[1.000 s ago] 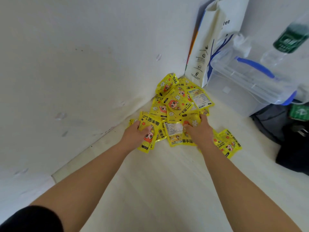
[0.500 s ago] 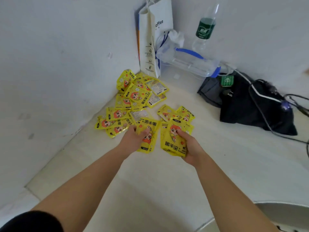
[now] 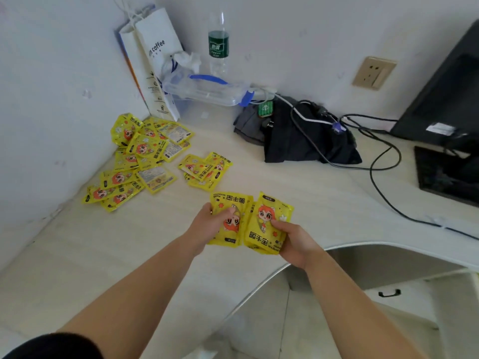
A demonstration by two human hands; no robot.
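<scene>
Our left grip (image 3: 207,226) is curled round a yellow hand-warmer packet (image 3: 234,203), thumb across its printed face. Our right grip (image 3: 295,244) pinches a small stack of packets (image 3: 272,213) at its lower corner. The two lie side by side, edges touching, over the bench (image 3: 324,203) near its curved front edge. The loose pile (image 3: 140,161) sits in the wall corner, with a smaller cluster (image 3: 204,169) between.

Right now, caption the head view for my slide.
Left hand and right hand each grip yellow packets over the desk; a pile lies behind.
</scene>
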